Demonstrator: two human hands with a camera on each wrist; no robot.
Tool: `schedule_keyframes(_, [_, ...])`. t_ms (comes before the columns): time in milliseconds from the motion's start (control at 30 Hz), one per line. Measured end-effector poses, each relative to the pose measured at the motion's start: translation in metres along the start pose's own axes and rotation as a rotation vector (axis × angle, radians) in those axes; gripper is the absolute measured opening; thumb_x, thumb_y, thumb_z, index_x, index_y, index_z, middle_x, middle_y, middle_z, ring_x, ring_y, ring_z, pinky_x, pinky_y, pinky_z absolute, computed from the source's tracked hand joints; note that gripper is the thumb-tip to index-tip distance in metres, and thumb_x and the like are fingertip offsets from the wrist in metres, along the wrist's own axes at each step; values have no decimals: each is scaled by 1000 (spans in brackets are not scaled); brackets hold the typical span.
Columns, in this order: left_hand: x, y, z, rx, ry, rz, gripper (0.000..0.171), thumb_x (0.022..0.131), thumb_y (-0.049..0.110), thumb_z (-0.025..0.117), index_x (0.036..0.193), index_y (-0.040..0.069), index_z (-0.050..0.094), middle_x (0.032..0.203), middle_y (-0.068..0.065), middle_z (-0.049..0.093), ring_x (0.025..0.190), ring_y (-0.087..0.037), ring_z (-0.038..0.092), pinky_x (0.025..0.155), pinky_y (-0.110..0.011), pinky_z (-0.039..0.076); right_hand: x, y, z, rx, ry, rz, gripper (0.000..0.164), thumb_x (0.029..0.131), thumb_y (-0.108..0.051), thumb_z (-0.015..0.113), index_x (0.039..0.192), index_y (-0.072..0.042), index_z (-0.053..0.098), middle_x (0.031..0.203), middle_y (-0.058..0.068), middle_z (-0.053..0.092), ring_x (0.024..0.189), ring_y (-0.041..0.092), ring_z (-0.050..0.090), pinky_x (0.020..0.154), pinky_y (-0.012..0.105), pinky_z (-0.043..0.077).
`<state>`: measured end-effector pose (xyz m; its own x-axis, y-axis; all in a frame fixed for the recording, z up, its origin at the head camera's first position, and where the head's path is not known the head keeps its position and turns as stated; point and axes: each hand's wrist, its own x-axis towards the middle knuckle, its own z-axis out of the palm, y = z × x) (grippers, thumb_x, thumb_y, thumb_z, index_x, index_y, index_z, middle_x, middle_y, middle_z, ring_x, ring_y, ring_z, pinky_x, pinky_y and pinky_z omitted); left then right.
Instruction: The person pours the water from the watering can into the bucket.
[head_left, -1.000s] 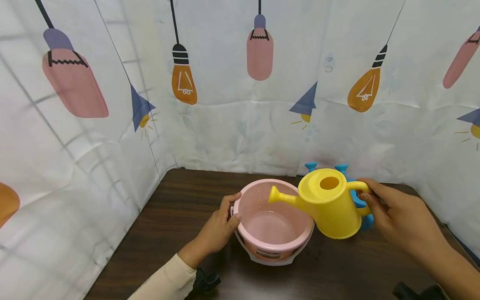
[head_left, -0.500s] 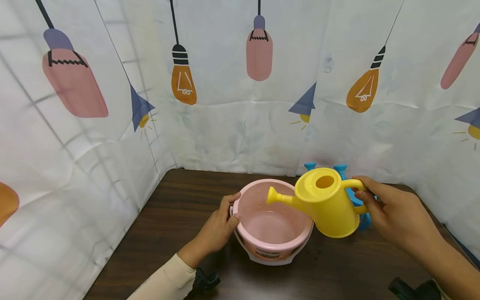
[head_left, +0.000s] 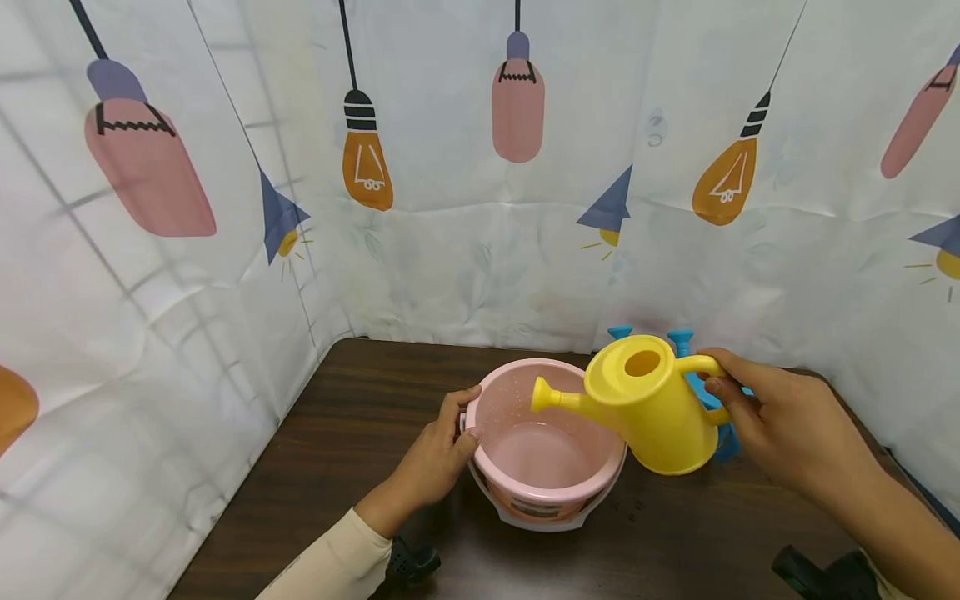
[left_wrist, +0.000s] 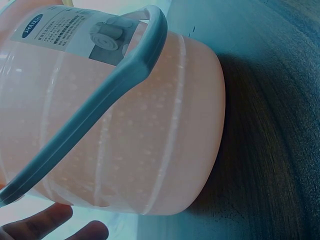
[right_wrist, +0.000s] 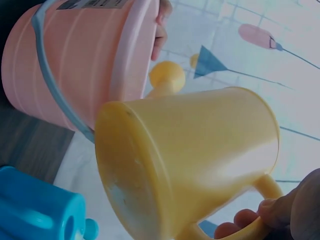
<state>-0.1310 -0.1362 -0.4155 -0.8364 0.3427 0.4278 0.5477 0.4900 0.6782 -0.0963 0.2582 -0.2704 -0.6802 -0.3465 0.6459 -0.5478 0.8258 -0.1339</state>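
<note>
My right hand (head_left: 791, 421) grips the handle of a yellow watering can (head_left: 660, 417), holding it up with a slight tilt to the left. Its spout reaches over the open top of a pink bucket (head_left: 525, 490), and no stream of water shows. Some clear water seems to lie in the bottom of the bucket, with droplets on its inner wall. At the left side, my left hand (head_left: 435, 458) holds the bucket's rim. The bucket stands upright, its pale carrying handle (left_wrist: 95, 112) hanging down along the outside. In the right wrist view, the can's base (right_wrist: 127, 175) faces the camera.
Behind the yellow can stands a blue watering can (head_left: 701, 392), partly hidden. The dark wooden table (head_left: 360, 417) bears a few wet drops right of the bucket. A printed curtain (head_left: 450, 267) borders the table's back and left.
The yellow watering can has shifted slightly left with my right hand and leans a little more. My left hand and the bucket have kept their place.
</note>
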Motion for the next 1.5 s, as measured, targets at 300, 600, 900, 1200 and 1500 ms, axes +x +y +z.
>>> schedule_keyframes(300, [0, 1, 0, -8, -6, -22, 54, 101, 27, 49, 151, 17, 34, 136, -17, 62, 110, -24, 65, 92, -50, 51, 4, -2, 0, 4, 2, -39, 38, 84, 2, 79, 119, -11, 72, 84, -2, 72, 57, 0, 45, 49, 20, 37])
schedule_keyframes(600, [-1, 1, -1, -13, -11, -3, 53, 103, 32, 48, 151, 16, 33, 143, -17, 57, 113, -26, 64, 93, -51, 51, 7, -5, -1, -1, -23, -39, 40, 83, 2, 79, 122, -5, 72, 90, 0, 73, 58, 2, 43, 49, 26, 39])
schedule_keyframes(900, [0, 1, 0, -8, -12, 1, 53, 104, 37, 46, 151, 16, 33, 147, -16, 54, 114, -26, 63, 93, -51, 50, 10, -8, -2, 4, -38, -29, 41, 84, 2, 79, 124, -3, 71, 91, 2, 73, 56, 3, 40, 49, 26, 36])
schedule_keyframes(1200, [1, 1, -1, -6, -5, 13, 54, 105, 40, 44, 151, 15, 33, 146, -17, 54, 113, -25, 64, 92, -51, 50, 15, -10, -2, -6, -50, -37, 41, 85, 0, 78, 126, -4, 71, 91, 6, 73, 57, 8, 41, 51, 28, 38])
schedule_keyframes(1500, [0, 2, -1, 0, -12, -8, 53, 103, 36, 45, 151, 15, 34, 141, -17, 58, 111, -25, 64, 92, -51, 50, 19, -13, -2, -11, -67, -52, 40, 87, -2, 78, 126, -5, 71, 103, 10, 75, 60, 11, 49, 53, 32, 44])
